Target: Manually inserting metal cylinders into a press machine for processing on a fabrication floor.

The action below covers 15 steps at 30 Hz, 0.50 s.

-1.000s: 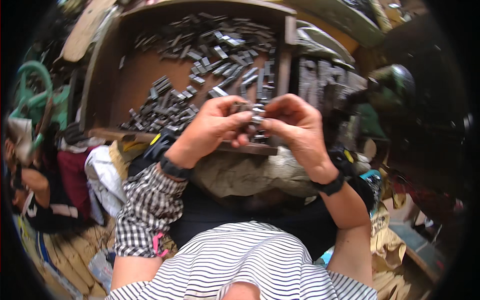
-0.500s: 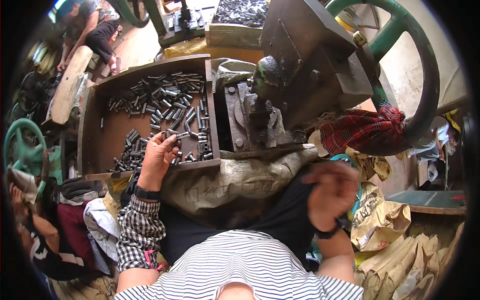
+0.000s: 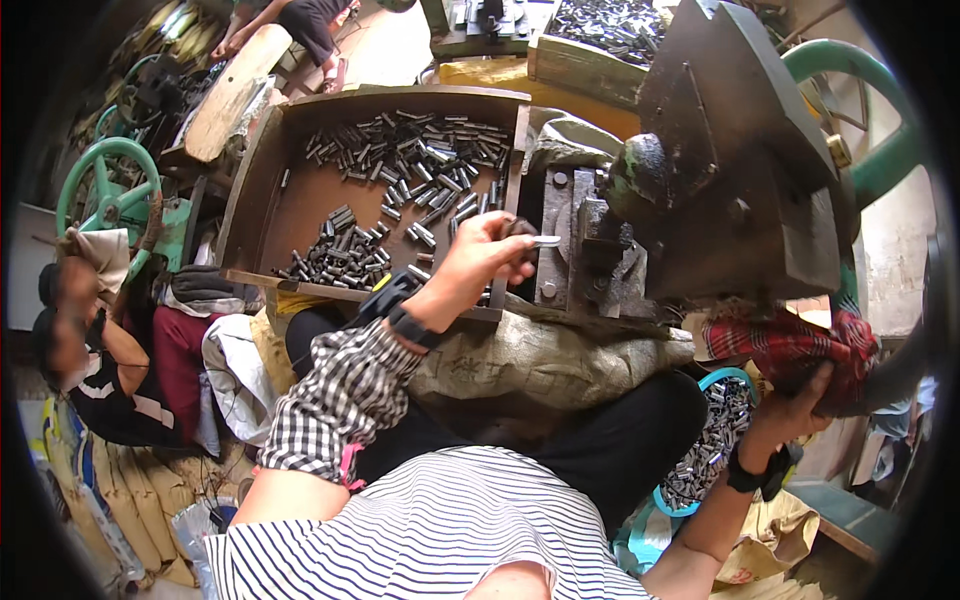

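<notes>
Between the thumb and fingers of my left hand [image 3: 482, 262] a small shiny metal tube [image 3: 545, 241] points right, just short of the die block [image 3: 600, 235] of a dark press [image 3: 735, 180]. The hand is over the right wall of a brown wooden tray [image 3: 300, 225] that holds many short metal tubes [image 3: 425, 165]. My right hand [image 3: 795, 408] grips a red checked cloth [image 3: 790, 345] wrapped round the lower part of the press's big green wheel [image 3: 890, 165]; some of its fingers are hidden.
Beside my right knee stands a turquoise basin [image 3: 660, 500] full of small metal pieces. Sacking [image 3: 560, 365] hangs below the press. Another wooden box [image 3: 590, 65] of metal parts sits at the back. Co-workers are at the far left and left, near a second green wheel [image 3: 105, 200].
My left hand has gone from the tray rightward to the die with a tube. My right hand has moved from above my lap onto the checked cloth. The whole view has shifted.
</notes>
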Tool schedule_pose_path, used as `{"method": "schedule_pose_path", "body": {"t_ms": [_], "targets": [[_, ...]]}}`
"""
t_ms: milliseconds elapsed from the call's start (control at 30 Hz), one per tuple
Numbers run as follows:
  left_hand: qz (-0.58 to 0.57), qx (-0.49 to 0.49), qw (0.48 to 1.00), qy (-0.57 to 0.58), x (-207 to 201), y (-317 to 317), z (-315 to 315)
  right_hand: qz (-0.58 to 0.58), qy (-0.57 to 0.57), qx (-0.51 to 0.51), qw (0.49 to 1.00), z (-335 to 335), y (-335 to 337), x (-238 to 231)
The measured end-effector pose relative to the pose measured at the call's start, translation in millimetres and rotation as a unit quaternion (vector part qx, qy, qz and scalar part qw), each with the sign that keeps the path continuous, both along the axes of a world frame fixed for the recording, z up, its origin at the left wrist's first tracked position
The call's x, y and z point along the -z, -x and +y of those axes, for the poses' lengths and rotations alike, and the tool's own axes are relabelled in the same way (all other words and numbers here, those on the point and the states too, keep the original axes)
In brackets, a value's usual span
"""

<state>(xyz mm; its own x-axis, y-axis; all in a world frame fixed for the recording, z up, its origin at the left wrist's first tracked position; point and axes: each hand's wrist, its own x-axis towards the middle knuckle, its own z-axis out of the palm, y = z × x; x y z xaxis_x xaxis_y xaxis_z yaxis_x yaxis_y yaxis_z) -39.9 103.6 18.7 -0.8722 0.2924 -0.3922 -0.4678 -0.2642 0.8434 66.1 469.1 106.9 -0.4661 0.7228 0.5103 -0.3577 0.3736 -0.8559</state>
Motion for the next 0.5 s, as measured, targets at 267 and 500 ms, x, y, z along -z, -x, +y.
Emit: {"method": "schedule_pose_path", "body": {"t_ms": [267,500], "targets": [[0.050,-0.006,0.998,0.046,41.5,50.4,33.1,-0.098,-0.130,-0.050,0.985,2.9,9.1,-89.1],[0.005,0.049,0.998,-0.042,36.5,47.8,27.5,-0.164,-0.192,-0.088,0.964,-11.5,30.7,-154.9]]}}
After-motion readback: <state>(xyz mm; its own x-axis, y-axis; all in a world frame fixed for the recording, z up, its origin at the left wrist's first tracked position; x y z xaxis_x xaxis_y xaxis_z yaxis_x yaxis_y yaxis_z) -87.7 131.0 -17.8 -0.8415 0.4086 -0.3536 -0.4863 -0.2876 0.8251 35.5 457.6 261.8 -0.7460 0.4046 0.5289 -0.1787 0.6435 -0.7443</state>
